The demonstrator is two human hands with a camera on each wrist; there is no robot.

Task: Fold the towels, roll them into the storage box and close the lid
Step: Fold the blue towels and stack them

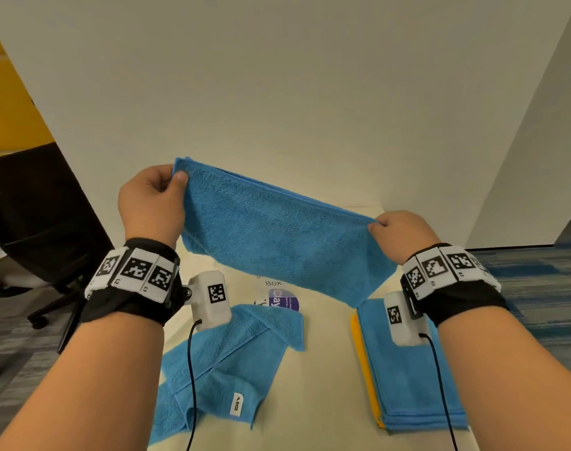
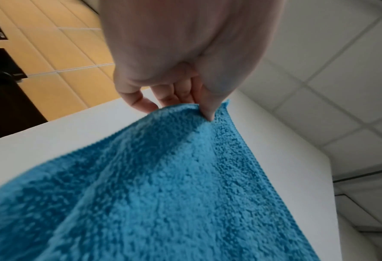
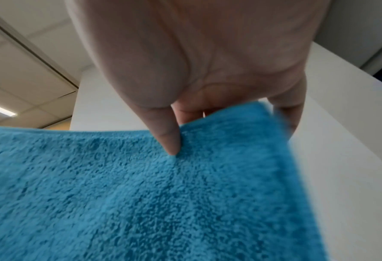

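Observation:
A blue towel (image 1: 277, 232), folded double, hangs in the air stretched between both hands above the table. My left hand (image 1: 154, 200) pinches its upper left corner between thumb and fingers; the left wrist view shows the thumb (image 2: 210, 107) pressed on the cloth (image 2: 163, 185). My right hand (image 1: 401, 232) pinches the upper right corner, lower than the left; in the right wrist view the thumb (image 3: 167, 134) lies on the towel (image 3: 140, 194). The storage box itself does not show; only a handwritten "BOX" label (image 1: 273, 283) on the table does.
A crumpled blue towel (image 1: 225, 366) lies on the pale table (image 1: 323, 385) at the lower left. A neat stack of folded towels, blue over a yellow one (image 1: 407, 369), sits at the lower right. White walls (image 1: 277, 92) enclose the back. A black office chair (image 1: 33, 222) stands to the left.

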